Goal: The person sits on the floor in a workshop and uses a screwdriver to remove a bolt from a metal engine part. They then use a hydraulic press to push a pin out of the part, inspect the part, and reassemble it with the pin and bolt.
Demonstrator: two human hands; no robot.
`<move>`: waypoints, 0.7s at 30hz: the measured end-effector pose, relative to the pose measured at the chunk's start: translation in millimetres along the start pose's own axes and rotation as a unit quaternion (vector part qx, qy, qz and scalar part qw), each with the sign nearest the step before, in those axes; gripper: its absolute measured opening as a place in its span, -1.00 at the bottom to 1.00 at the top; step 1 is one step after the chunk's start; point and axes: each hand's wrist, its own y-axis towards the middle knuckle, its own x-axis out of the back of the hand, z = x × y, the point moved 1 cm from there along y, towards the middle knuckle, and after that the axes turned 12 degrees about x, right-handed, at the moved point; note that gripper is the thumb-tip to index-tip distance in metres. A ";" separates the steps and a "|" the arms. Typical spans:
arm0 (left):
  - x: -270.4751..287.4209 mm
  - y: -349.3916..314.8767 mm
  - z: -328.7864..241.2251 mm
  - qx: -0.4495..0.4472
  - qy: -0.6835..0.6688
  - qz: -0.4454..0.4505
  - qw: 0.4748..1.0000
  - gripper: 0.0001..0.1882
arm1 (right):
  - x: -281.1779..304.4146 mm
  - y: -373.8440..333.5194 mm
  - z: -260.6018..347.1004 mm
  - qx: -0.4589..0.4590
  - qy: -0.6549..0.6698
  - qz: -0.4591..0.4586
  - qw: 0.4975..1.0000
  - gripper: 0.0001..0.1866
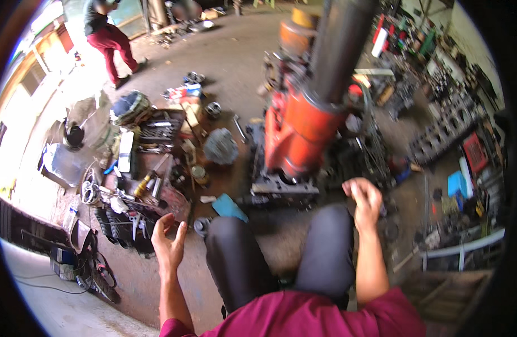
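Note:
My left hand [170, 242] is raised beside my left knee, its thumb apart from its fingers and nothing in it. My right hand [367, 203] is held up by my right knee. Its fingers are curled in close to the thumb, and anything small between them cannot be made out. Ahead of my knees stands a large orange-red cylindrical machine part [303, 132] with a thick dark shaft [344, 50] rising from it. Beneath its lower end lies a flat metal plate [285, 187]. Neither hand touches the machine.
On the left are an open socket set [160, 124], a yellow-handled screwdriver [143, 185] and a tin can [199, 173]. A blue sheet [229, 208] lies before my left knee. An engine block [448, 135] and a red crate [475, 151] sit right. A person [108, 42] stands far left.

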 end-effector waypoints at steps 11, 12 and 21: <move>-82.6 -105.6 -39.1 -0.139 0.222 0.057 0.963 -0.20 | -25.7 51.8 39.0 0.059 0.113 -0.047 0.991 -0.90; -85.6 -101.9 -41.6 -0.154 0.238 0.060 0.957 -0.20 | -22.9 62.8 49.6 0.068 0.128 -0.077 0.986 -0.90; -97.5 -91.9 -45.8 -0.192 0.202 0.095 0.956 -0.27 | -1.8 215.7 250.8 0.531 -0.013 -0.088 0.843 -0.70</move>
